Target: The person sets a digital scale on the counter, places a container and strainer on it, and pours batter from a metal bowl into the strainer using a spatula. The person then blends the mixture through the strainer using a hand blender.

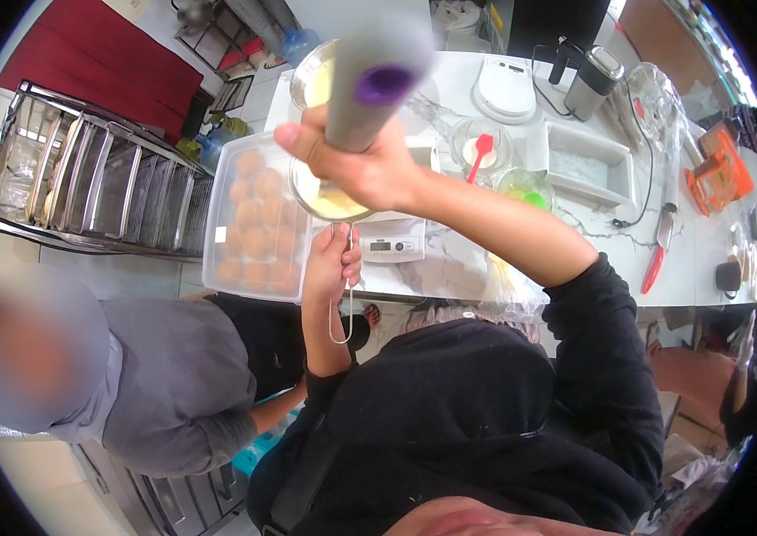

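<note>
My right hand (360, 161) is wrapped round a grey hand-held appliance (351, 107) with a purple top button, held upright over a steel pot (340, 205) of pale yellow mixture; its lower end is hidden. My left hand (335, 256) grips the pot's long wire handle (340, 326) from below. Beside it a digital kitchen scale (393, 248) lies on the marble-look counter (450, 277). A steel bowl (305, 71) with yellow contents stands behind the appliance. Left of the pot is a lidded plastic box (231, 266) of round brown items.
A red spatula (484, 152), green-tinted bowl (526, 192), lined tray (588, 170), white scale (503, 87), corded mixer (593, 82), red-handled knife (660, 250) and orange pack (718, 174) are rightward. A rack (92, 174) stands left. A co-worker (173, 375) is close at my left.
</note>
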Motion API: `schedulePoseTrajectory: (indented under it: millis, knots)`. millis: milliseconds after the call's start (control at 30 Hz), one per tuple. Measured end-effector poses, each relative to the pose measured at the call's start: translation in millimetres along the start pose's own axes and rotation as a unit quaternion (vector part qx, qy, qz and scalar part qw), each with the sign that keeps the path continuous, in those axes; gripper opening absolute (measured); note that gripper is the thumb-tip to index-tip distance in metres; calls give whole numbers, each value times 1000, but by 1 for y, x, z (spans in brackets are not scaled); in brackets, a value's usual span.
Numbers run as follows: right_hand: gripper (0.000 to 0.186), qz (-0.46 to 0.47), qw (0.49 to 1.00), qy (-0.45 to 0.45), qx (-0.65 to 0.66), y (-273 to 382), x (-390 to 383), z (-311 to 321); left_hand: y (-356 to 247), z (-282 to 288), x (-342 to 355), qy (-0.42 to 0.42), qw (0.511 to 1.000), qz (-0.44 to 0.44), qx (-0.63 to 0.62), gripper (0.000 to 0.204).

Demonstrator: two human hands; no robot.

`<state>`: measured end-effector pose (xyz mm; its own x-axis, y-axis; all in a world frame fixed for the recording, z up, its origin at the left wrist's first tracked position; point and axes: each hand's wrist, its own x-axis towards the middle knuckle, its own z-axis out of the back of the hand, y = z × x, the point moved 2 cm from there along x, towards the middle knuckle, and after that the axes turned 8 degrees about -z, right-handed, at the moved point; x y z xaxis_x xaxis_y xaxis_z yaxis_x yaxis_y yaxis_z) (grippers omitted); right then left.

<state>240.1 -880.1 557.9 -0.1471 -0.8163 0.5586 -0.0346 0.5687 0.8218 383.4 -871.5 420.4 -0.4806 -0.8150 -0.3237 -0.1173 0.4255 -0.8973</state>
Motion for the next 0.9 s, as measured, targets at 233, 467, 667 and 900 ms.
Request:
schedulePoseTrajectory:
  millis: [233,467,667,900]
  knots:
    - [38,27,999,-23,29,-2,13,9,0,2,-1,-29,999,22,14,21]
    - [24,26,999,23,21,-23,6,5,-7,1,1,-18,1000,9,17,20]
    - [21,82,995,-2,51,0,6,0,-7,1,1,-4,1000,-2,20,19]
    - [33,-2,996,-59,61,-7,12,15,0,-5,2,-30,999,35,16,19]
